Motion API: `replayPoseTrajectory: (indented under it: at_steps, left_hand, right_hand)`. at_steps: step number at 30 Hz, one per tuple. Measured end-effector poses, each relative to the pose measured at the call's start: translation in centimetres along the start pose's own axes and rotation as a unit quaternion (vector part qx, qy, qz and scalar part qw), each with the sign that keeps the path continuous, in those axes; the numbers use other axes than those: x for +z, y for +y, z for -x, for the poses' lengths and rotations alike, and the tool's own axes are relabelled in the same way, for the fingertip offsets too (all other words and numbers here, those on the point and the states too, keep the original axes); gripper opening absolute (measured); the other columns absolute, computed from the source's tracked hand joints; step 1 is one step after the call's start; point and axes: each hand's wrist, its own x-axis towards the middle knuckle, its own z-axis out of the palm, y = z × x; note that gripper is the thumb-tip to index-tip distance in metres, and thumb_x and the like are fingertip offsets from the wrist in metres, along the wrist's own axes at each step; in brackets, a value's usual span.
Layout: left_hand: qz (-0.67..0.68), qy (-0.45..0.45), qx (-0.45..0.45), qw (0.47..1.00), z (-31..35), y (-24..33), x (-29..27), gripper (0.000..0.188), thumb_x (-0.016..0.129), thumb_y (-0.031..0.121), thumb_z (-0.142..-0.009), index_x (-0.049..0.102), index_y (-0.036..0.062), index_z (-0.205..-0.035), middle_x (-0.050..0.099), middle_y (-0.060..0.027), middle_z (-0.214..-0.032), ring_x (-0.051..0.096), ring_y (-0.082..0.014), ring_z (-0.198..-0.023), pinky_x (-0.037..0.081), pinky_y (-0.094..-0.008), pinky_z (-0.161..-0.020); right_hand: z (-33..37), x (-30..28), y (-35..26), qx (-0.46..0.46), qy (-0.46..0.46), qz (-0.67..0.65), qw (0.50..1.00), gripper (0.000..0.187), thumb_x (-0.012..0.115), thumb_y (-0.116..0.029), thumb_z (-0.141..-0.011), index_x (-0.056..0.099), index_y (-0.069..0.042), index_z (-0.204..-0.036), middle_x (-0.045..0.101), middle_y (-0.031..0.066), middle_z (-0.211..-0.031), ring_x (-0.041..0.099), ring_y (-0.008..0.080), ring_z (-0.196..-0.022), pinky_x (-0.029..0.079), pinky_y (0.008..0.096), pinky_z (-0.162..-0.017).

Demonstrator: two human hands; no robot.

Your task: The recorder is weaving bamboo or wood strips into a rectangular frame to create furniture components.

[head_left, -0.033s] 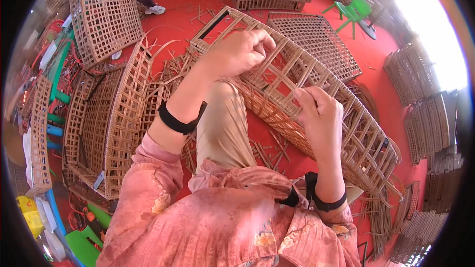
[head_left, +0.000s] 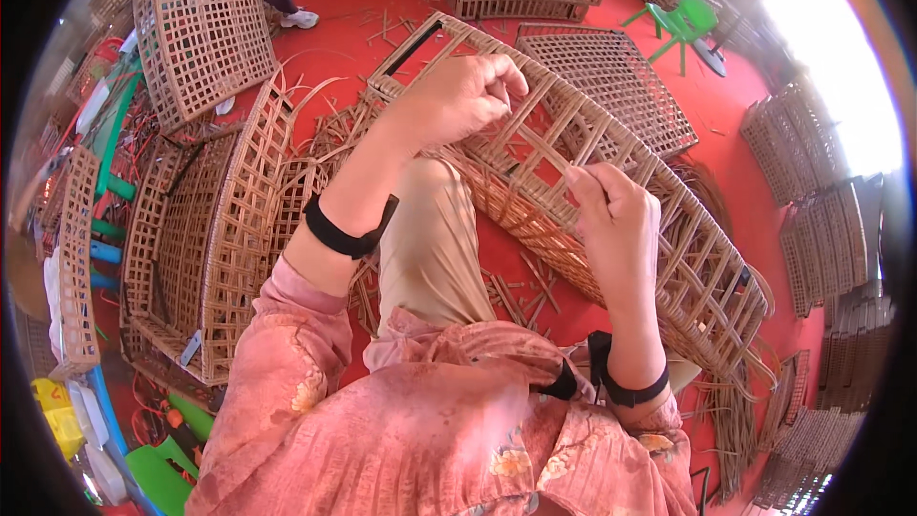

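Observation:
A long woven rattan basket [head_left: 659, 172] lies slantwise across my lap, its open lattice side facing up. Over its far left part is my left hand [head_left: 463, 100], fingers curled and thumb pressed in. My right hand [head_left: 619, 220] is closed in a pinch above the middle of the lattice, thumb against forefinger. Whatever thin thing either hand may grip cannot be made out. Rattan strips cross in the lattice between the two hands. Loose strip ends [head_left: 759, 363] stick out at the basket's right end.
Another open rattan basket [head_left: 215, 258] stands at my left, with a lattice panel [head_left: 205, 33] beyond it. Cut strips [head_left: 521, 301] litter the red floor. A green chair [head_left: 683, 24] stands far right, and stacked panels [head_left: 826, 239] line the right side. A person's shoe [head_left: 300, 19] shows at the back.
Both hands have shifted very slightly to the left, still closed. The basket looks unmoved.

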Motion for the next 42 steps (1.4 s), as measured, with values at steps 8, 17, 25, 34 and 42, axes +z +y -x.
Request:
replayPoseTrajectory:
  at_steps: [8,17,25,34,42]
  left_hand:
    - [-0.158,0.187,0.072,0.967,0.5,-2.2,-0.5,0.015,0.062,0.005,-0.088,0.071,0.0079,-0.101,0.065,-0.0039,-0.086,0.064,-0.0155,-0.078,0.051,-0.0302,-0.072]
    - [-0.288,0.241,0.118,0.919,0.5,-3.7,-0.4,0.017,0.063,0.010,-0.089,0.071,0.0114,-0.103,0.063,-0.0083,-0.089,0.065,-0.0255,-0.087,0.053,-0.0386,-0.077]
    - [-0.074,-0.023,-0.017,0.997,-1.4,-3.4,-5.7,0.036,0.059,0.012,-0.092,0.058,0.0069,-0.127,0.063,-0.0038,-0.086,0.061,-0.0127,-0.080,0.049,-0.0316,-0.072]
    - [-0.037,0.104,0.068,0.992,-0.9,-4.6,-8.8,0.019,0.061,0.007,-0.093,0.064,0.0044,-0.111,0.060,0.0030,-0.084,0.057,-0.0064,-0.079,0.050,-0.0240,-0.074]
    - [-0.133,0.309,0.197,0.921,5.1,6.3,-16.4,0.007,0.057,0.001,-0.093,0.056,0.0027,-0.100,0.057,0.0010,-0.086,0.055,-0.0058,-0.076,0.046,-0.0192,-0.070]
  right_hand:
    - [-3.0,2.5,-1.5,-0.143,-0.019,0.124,0.982,0.029,0.060,-0.031,-0.093,0.071,-0.006,-0.086,0.067,0.0168,-0.072,0.066,0.0368,-0.071,0.050,0.0467,-0.069]
    - [-4.9,3.5,-1.9,-0.114,-0.034,0.152,0.981,0.030,0.060,-0.029,-0.091,0.069,-0.002,-0.081,0.066,0.0197,-0.072,0.066,0.0384,-0.075,0.050,0.0491,-0.072]
    - [-5.1,4.7,-2.3,-0.098,-0.002,0.207,0.973,0.031,0.060,-0.028,-0.091,0.068,0.000,-0.080,0.067,0.0206,-0.073,0.067,0.0402,-0.077,0.050,0.0508,-0.074]
    - [-4.9,4.1,-4.5,-0.170,0.091,0.207,0.959,0.024,0.069,-0.024,-0.086,0.067,-0.002,-0.099,0.067,0.0177,-0.099,0.067,0.0342,-0.087,0.050,0.0468,-0.078]
    - [-11.3,9.8,-9.2,-0.319,0.025,-0.137,0.937,0.037,0.066,-0.025,-0.090,0.066,0.001,-0.116,0.070,0.0135,-0.099,0.068,0.0238,-0.084,0.052,0.0372,-0.079]
